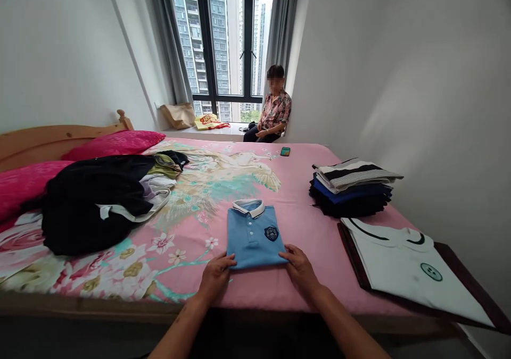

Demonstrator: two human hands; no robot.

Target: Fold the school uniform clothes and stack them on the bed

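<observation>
A light blue polo shirt [251, 247], folded into a neat rectangle, lies face up on the bed in front of me. Its white collar points away from me, and a dark badge shows on the chest. My left hand [217, 274] grips the shirt's near left corner, thumb on top and fingers underneath. At the near right corner, my right hand [300, 266] pinches the cloth the same way. The undersides of both hands' fingers are hidden.
A heap of dark clothes [91, 205] lies left by pink pillows [115, 143]. Right are a folded stack [351, 194] and white shirts [411, 263] on a dark board. A phone [285, 151] rests at the bed's far edge; a person [275, 109] sits by the window.
</observation>
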